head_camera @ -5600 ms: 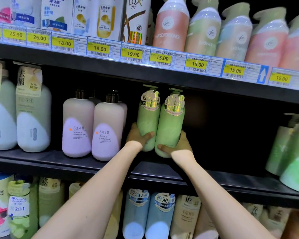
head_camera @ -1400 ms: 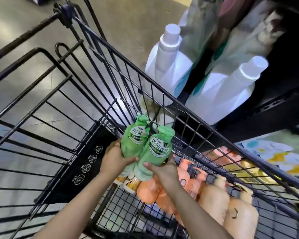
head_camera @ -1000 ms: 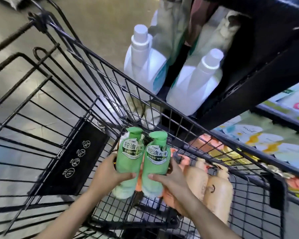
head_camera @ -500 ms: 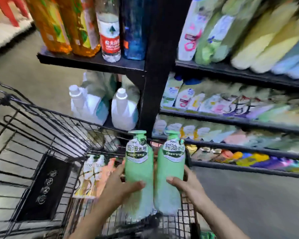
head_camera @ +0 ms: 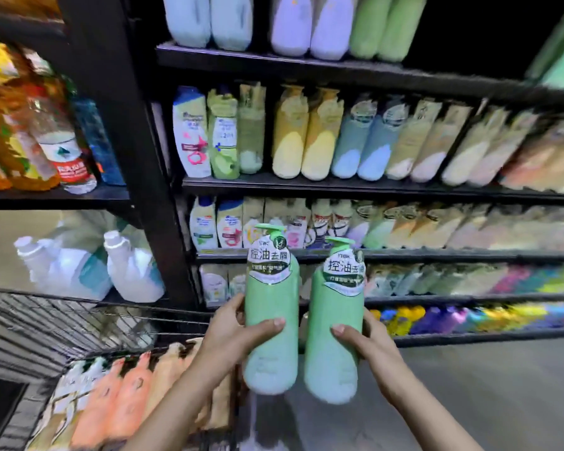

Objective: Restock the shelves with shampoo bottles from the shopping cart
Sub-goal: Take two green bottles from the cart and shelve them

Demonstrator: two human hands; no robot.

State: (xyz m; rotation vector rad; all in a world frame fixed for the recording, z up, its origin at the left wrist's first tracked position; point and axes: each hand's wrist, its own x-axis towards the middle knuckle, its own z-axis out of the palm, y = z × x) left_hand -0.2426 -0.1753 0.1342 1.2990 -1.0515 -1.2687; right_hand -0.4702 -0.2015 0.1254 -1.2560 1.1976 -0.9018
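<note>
A: Left hand (head_camera: 230,333), grip?

B: Wrapped round a tall green plastic pump bottle with a white printed label (head_camera: 271,320), thumb across the front, fingers behind. Bottle upright, held in the air.

A: Right hand (head_camera: 365,345)?

B: Same hold on a second green pump bottle of the same kind (head_camera: 334,323), thumb on the front. This one leans slightly, base toward the first. The two bottles stand just beside each other, a narrow gap between them; cannot tell if the bases touch.

A: Where are they against the rest?

B: In front of the black multi-tier shelf unit (head_camera: 339,187), below the rows of yellow, blue and beige bottles, none of which they touch. The black wire shopping cart (head_camera: 62,320) sits lower left, with a row of peach-orange bottles (head_camera: 127,395) lying in it, beside the left forearm.

A: Anything further left?

B: Two white plastic jugs with white caps (head_camera: 111,271) on the low shelf behind the cart. Above them, blurred amber bottles and a clear water bottle with a red label (head_camera: 64,151).
</note>
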